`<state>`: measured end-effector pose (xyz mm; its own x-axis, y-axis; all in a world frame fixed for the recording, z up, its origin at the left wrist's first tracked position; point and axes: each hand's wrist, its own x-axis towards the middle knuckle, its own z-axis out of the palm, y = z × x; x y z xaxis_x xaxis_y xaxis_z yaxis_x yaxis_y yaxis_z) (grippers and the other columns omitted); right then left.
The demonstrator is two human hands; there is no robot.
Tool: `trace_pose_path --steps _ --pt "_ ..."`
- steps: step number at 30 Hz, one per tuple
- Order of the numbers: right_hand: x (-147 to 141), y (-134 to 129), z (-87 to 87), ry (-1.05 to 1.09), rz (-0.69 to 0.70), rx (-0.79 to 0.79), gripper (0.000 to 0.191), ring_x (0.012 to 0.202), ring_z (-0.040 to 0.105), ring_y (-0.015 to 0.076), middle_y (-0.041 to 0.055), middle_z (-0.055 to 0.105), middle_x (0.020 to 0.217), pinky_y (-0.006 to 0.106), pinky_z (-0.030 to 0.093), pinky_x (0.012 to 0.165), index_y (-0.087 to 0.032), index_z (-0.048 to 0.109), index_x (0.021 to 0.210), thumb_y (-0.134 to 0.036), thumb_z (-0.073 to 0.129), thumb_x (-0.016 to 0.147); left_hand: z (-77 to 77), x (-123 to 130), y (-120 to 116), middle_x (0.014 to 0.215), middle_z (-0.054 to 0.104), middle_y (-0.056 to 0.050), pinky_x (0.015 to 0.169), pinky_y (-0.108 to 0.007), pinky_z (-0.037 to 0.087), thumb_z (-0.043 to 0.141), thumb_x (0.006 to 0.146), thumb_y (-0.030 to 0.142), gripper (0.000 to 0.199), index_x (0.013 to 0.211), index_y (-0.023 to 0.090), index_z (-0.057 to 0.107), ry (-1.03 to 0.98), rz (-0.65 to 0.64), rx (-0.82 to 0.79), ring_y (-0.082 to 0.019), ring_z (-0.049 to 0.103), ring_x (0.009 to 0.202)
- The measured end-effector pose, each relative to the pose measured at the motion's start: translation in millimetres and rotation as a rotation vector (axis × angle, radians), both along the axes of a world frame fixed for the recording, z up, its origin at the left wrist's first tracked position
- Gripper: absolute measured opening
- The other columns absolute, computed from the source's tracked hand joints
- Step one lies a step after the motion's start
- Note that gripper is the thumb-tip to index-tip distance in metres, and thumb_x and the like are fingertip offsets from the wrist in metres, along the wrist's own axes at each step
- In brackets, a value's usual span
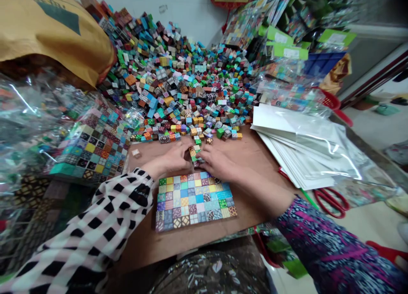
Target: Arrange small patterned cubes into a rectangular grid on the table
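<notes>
A short block of small patterned cubes [195,154] stands on the brown board, between my two hands. My left hand [175,159] is curled against its left side, thumb and fingers bent around that edge. From the right, my right hand [218,161] grips the same cubes with its fingertips. Just below both hands lies a flat rectangular layer of patterned cubes [194,202], set in rows with many colours and prints. The undersides of my fingers are partly hidden.
A big heap of loose cubes [178,77] rises behind the board [143,247]. One cube [136,153] sits alone at left. Wrapped cube blocks [92,149] and a yellow sack [54,30] are left. White sheets in plastic [302,145] and red-handled scissors [331,202] lie right.
</notes>
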<state>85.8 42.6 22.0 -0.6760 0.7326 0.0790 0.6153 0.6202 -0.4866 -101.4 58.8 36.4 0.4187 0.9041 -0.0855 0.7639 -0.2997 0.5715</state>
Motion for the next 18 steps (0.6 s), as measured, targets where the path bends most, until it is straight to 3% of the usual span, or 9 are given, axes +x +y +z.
trace_pose_path --steps 5,11,18 --pt "11.6 -0.7 -1.6 0.043 0.003 0.036 0.026 0.105 0.055 0.0222 0.0113 0.062 0.114 0.039 0.046 0.096 -0.019 0.062 0.104 -0.009 0.046 0.086 -13.9 -8.4 6.3 0.1 0.062 -0.005 0.086 -0.041 0.049 0.07 0.062 0.02 0.041 0.102 0.023 0.06 0.007 -0.092 -0.033 -0.025 0.057 0.095" --pt "16.2 -5.0 -0.3 0.111 -0.126 -0.113 0.025 0.087 0.059 0.0211 0.0054 0.065 0.092 0.035 0.051 0.077 -0.023 0.061 0.099 -0.011 0.045 0.084 -28.5 -11.7 9.3 0.103 0.058 -0.006 0.088 -0.042 0.048 0.076 0.064 0.032 0.049 0.11 0.023 0.058 0.041 -0.056 0.001 -0.028 0.055 0.101" --pt "12.0 -2.5 -13.0 0.197 -0.149 -0.105 0.02 0.084 0.059 0.0203 0.005 0.065 0.092 0.033 0.05 0.073 -0.023 0.058 0.099 -0.014 0.047 0.084 -36.4 -11.2 11.8 0.105 0.051 -0.007 0.089 -0.042 0.047 0.078 0.063 0.041 0.062 0.118 0.021 0.057 0.099 -0.019 0.0 -0.028 0.054 0.101"
